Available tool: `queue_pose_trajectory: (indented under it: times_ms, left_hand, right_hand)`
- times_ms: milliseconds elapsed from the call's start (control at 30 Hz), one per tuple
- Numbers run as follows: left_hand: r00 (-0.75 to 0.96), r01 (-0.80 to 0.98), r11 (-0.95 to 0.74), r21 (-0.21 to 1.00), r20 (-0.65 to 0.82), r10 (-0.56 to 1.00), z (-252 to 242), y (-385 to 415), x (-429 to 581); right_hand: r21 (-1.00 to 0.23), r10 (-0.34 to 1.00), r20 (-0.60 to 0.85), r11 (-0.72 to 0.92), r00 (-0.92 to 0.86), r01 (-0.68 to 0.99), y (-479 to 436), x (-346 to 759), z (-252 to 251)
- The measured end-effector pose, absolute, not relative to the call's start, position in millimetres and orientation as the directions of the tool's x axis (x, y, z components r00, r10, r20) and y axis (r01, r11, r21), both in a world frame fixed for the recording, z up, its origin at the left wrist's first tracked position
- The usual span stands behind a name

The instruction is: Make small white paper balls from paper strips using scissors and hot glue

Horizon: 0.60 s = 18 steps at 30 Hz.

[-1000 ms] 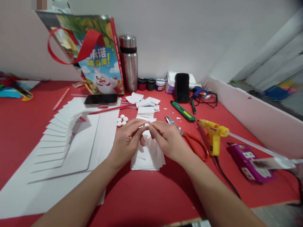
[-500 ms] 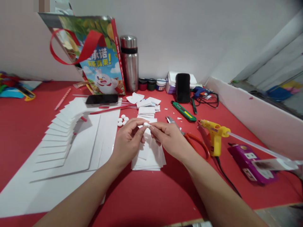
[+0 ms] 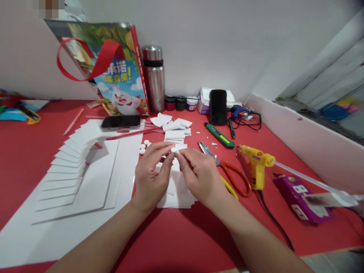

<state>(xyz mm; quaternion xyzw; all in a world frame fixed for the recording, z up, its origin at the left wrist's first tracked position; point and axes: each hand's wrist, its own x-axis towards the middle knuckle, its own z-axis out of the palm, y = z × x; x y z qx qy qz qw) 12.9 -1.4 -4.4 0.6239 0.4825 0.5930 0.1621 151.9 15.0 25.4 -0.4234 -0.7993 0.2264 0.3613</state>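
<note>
My left hand [image 3: 151, 173] and my right hand [image 3: 199, 173] meet above a stack of white foam sheets [image 3: 179, 191] on the red table [image 3: 176, 235]. Between the fingertips of both hands is pinched a small white round piece [image 3: 173, 149]. Several more small white round pieces [image 3: 144, 146] lie just left of my left hand. Behind the hands lie cut white foam rectangles [image 3: 174, 131].
Red-handled scissors [image 3: 227, 168], a yellow glue gun [image 3: 257, 165] and a green utility knife [image 3: 219, 134] lie to the right. A fanned stack of white foam boards [image 3: 71, 163] lies left. A phone [image 3: 121, 121], steel flask [image 3: 153, 77] and printed bag [image 3: 113, 72] stand behind.
Both hands stay pinched on the small white piece, shifting slightly; the view has shifted a little.
</note>
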Motion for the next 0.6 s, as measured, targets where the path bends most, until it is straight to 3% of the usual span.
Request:
queue_pose_trajectory:
  times_ms: [267, 367, 600]
  left_hand:
    - [-0.143, 0.297, -0.439, 0.848, 0.494, 0.858, 0, -2, 9]
    - [-0.14, 0.336, -0.447, 0.829, 0.513, 0.847, -1, -1, 7]
    - [-0.115, 0.529, -0.531, 0.662, 0.676, 0.728, -12, -2, 11]
  right_hand:
    - [-0.804, 0.874, 0.33, 0.459, -0.358, 0.378, 20, 153, 26]
    - [-0.775, 0.87, 0.341, 0.474, -0.355, 0.418, 19, 152, 24]
    - [-0.65, 0.842, 0.393, 0.539, -0.369, 0.535, 17, 151, 17]
